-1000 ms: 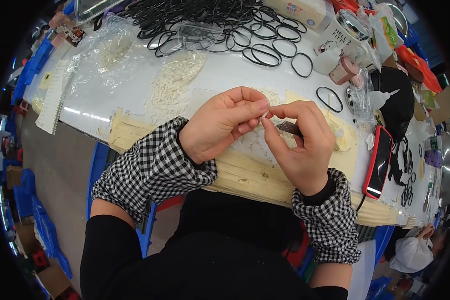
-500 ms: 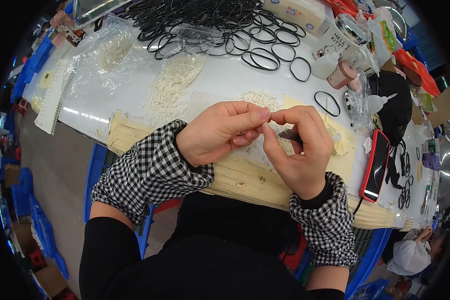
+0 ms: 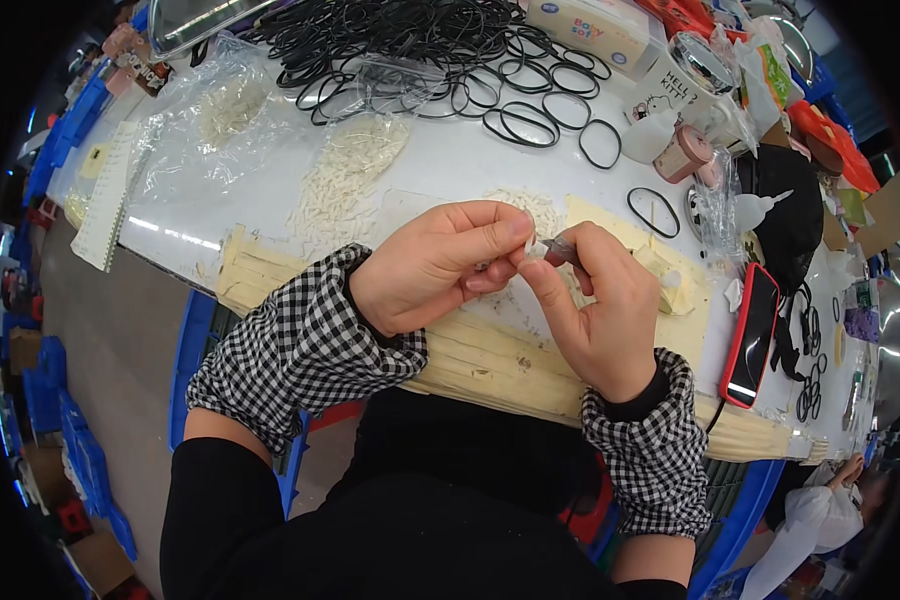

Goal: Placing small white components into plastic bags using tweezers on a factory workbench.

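In front of me, above the table's padded edge, my left hand [image 3: 445, 262] is closed in a pinch, thumb against forefinger. A small white piece [image 3: 533, 246] shows at its fingertips, resembling those heaped on the table. My right hand [image 3: 612, 315] is closed around a small dark grey tool [image 3: 560, 252], whose tip is close to the white piece; its exact kind is hard to make out. Just beyond the hands lies a small pile of white pieces [image 3: 526, 205]. A larger heap of white pieces [image 3: 348, 178] spreads farther left, partly under clear plastic.
Black rubber bands [image 3: 390, 40] are heaped at the back, with loose rings toward the right. A red-cased phone [image 3: 751, 335] lies right of my right hand. Cream padding [image 3: 490, 350] covers the front edge. A clear bag [image 3: 210, 130] and white ruler-like strip [image 3: 105, 205] lie left.
My right thumb and forefinger have separated from my left fingertips, and the grey tool has shifted slightly up and left. The white piece now shows between the hands. My left hand is nearly still.
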Motion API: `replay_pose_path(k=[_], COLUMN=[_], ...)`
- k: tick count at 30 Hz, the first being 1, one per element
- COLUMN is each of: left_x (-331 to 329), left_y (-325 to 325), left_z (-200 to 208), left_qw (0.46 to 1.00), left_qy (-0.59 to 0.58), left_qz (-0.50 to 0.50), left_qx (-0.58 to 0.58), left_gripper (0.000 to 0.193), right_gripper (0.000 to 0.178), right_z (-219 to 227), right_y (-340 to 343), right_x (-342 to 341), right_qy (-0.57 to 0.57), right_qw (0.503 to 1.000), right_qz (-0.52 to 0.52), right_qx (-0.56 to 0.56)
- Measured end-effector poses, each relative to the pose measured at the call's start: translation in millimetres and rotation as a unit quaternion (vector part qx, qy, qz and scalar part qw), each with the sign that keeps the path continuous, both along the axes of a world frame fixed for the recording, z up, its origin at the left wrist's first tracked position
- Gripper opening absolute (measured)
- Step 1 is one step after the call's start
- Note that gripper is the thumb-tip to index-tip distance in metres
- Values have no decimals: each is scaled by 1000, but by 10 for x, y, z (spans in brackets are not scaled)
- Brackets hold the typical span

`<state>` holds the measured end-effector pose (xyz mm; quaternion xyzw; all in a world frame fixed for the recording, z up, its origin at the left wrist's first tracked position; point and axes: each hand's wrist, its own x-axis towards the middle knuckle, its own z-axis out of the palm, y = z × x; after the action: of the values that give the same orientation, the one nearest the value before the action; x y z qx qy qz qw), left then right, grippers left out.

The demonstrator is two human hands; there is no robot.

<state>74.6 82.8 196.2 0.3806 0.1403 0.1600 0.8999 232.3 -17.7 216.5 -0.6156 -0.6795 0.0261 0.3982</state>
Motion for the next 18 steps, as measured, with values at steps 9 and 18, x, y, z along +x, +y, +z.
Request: replay_pose_path(k=[9,18], left_x=[-1,2], left_y=[-14,-25], left_z=[-3,5], left_qw=[1000,999], left_qy=[-5,4], left_qz=[-4,1], left_qx=[25,34], left_gripper=[18,17], right_gripper=[33,34], right_z=[-11,-15], right_y=[-11,-17], right_x=[-2,-5], right_qy=[-28,-27], right_qw=[999,999], right_qz=[-14,-13], right_qx=[-29,-27])
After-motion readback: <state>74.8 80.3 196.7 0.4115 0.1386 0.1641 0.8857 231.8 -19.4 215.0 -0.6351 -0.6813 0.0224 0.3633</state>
